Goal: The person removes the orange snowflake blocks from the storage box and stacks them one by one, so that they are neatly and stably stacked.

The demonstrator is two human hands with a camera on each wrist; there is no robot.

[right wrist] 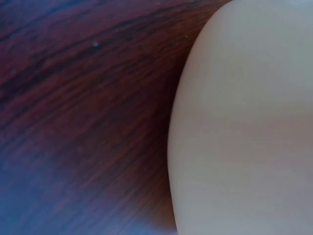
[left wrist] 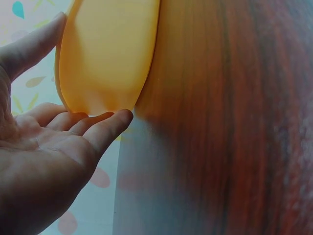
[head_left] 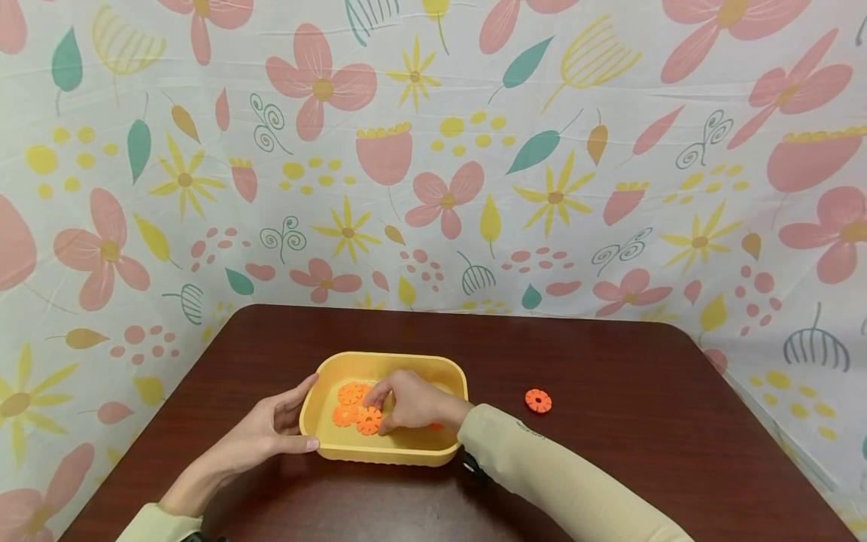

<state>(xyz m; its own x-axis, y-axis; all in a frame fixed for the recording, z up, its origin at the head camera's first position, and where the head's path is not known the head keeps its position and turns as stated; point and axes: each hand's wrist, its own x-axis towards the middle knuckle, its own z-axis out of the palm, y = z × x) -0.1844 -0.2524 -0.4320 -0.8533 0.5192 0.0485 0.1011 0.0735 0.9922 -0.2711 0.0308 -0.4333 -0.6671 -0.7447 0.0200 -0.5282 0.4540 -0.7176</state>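
A yellow plastic bin (head_left: 386, 455) sits on the table with several orange notched discs, shaped like flowers, inside it. My left hand (head_left: 260, 430) holds the bin's left end, thumb on the near side and fingers at the far corner. In the left wrist view, that hand (left wrist: 54, 142) has its fingertips against the bin's wall (left wrist: 107, 54). Inside the bin, my right hand (head_left: 413, 403) pinches an orange disc (head_left: 369, 421) between thumb and fingers. Other discs (head_left: 345, 415) lie beside it. The right wrist view shows the bin's outer wall (right wrist: 244, 122) but no hand.
A single orange disc (head_left: 538, 400) lies on the dark wood table (head_left: 609, 452), right of the bin. Behind the table hangs a flower-patterned cloth (head_left: 447, 248).
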